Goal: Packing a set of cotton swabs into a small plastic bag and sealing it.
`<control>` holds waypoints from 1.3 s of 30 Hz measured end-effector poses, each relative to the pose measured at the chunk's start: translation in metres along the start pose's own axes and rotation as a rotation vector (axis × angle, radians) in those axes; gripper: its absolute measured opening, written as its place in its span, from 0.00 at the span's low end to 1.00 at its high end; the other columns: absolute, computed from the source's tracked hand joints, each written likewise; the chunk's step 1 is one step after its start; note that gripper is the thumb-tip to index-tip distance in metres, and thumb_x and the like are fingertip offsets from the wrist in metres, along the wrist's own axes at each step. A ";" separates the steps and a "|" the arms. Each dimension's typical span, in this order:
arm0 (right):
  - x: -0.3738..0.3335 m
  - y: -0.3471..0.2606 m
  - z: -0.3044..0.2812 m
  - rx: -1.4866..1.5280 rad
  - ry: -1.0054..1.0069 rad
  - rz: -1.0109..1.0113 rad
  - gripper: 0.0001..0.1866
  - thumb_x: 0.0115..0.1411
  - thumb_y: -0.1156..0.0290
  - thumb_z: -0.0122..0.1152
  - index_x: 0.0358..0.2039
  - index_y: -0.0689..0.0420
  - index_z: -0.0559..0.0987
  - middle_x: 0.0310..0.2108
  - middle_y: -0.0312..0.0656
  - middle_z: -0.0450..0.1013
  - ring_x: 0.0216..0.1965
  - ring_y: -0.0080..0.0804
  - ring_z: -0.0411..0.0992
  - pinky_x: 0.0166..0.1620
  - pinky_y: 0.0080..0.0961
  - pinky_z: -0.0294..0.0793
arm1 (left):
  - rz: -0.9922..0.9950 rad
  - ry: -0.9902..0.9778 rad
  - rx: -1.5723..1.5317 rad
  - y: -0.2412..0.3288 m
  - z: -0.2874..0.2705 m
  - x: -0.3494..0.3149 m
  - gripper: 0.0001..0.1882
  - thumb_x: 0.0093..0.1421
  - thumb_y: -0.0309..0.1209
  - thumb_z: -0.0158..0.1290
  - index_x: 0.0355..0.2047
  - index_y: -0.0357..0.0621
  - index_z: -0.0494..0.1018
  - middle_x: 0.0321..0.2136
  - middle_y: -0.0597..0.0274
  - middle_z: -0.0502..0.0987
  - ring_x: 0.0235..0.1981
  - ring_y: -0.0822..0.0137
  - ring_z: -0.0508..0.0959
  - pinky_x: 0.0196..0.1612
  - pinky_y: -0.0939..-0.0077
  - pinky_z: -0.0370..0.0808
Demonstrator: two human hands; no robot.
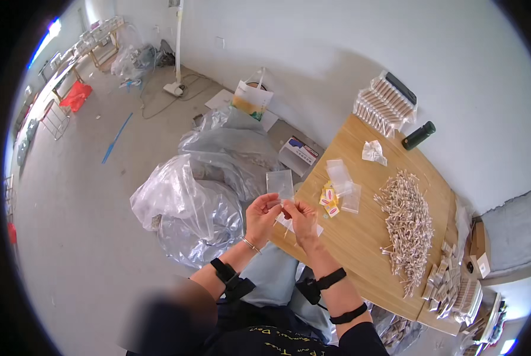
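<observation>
At frame centre, clear bag: our left hand and right hand pinch its lower edge.
Pinched edge: it might split if we tug its sides unevenly.

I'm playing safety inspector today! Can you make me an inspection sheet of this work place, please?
Surface: light wooden table.
Job's things: held clear bag; on the table, spare clear bags, yellow-and-white cards and a big pile of white-tipped sticks.
Clutter: crumpled white paper; dark green bottle at the table's wall side.
Grippers: left hand and right hand, fingertips together, pinching the held clear bag's near end.
Cables: thin cable on the floor.
Surroundings: large plastic bags left of the table; tote bag by the white wall.
</observation>
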State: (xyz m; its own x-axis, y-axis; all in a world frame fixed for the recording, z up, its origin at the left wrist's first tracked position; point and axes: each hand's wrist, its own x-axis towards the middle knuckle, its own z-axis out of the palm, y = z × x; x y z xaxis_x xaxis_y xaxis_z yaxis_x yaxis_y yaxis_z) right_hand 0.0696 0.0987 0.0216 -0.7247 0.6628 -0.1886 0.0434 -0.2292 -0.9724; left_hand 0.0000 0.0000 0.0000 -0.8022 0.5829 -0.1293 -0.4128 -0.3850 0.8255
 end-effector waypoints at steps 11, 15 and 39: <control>0.003 0.017 -0.008 -0.164 0.038 -0.049 0.11 0.60 0.68 0.60 0.22 0.59 0.78 0.19 0.33 0.72 0.23 0.16 0.66 0.26 0.16 0.64 | -0.063 -0.002 0.025 -0.003 0.000 -0.004 0.16 0.57 0.18 0.53 0.47 0.32 0.69 0.35 0.63 0.76 0.36 0.75 0.77 0.42 0.82 0.74; -0.001 -0.002 0.000 -0.056 0.040 0.004 0.10 0.60 0.68 0.60 0.26 0.60 0.80 0.21 0.34 0.73 0.23 0.17 0.68 0.27 0.16 0.67 | 0.064 -0.012 0.260 -0.004 -0.011 -0.004 0.16 0.57 0.18 0.52 0.47 0.32 0.69 0.34 0.64 0.76 0.35 0.75 0.76 0.41 0.84 0.73; 0.002 0.023 -0.001 -0.235 -0.015 -0.109 0.17 0.63 0.60 0.60 0.23 0.59 0.75 0.20 0.34 0.72 0.20 0.16 0.65 0.24 0.16 0.66 | 0.091 0.031 0.218 -0.020 -0.010 -0.004 0.16 0.58 0.16 0.49 0.48 0.37 0.69 0.37 0.64 0.74 0.39 0.75 0.74 0.43 0.81 0.73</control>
State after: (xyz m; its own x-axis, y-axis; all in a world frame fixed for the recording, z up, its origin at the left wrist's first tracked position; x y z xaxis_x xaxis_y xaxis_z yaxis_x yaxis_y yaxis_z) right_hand 0.0693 0.0952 -0.0015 -0.7441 0.6632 -0.0802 0.1212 0.0160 -0.9925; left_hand 0.0066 -0.0021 -0.0215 -0.8459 0.5296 -0.0630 -0.2383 -0.2696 0.9330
